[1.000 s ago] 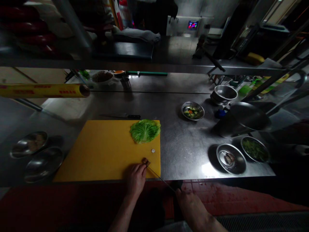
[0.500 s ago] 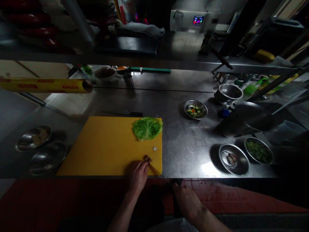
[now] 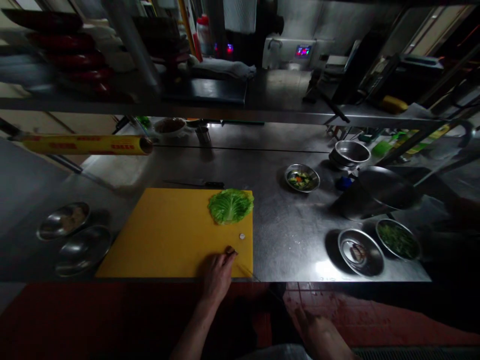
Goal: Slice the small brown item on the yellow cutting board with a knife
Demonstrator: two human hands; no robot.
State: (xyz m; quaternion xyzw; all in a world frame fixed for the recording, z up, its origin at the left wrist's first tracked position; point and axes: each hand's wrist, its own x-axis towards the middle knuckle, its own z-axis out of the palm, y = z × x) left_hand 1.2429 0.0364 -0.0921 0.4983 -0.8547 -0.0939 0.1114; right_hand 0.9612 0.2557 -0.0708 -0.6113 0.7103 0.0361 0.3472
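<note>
My left hand is closed on a small brown piece of food, holding it down near the front right of the yellow cutting board. My right hand is beyond the front edge of the counter, blurred by motion. Its fingers are closed round what looks like a long thin knife, seen edge-on, with its far end over the board near the piece. A small whitish bit lies farther up the board. Behind it is a green lettuce-like leaf.
Another knife lies behind the board. Two metal bowls stand to the left. On the right are a bowl of cut vegetables, a bowl with brown slices, a bowl of greens and a tall metal pot. A shelf crosses above.
My right hand has drawn back and to the right, pulling the thin knife away from the brown piece. My left hand stays on the piece. The view has tilted up slightly.
</note>
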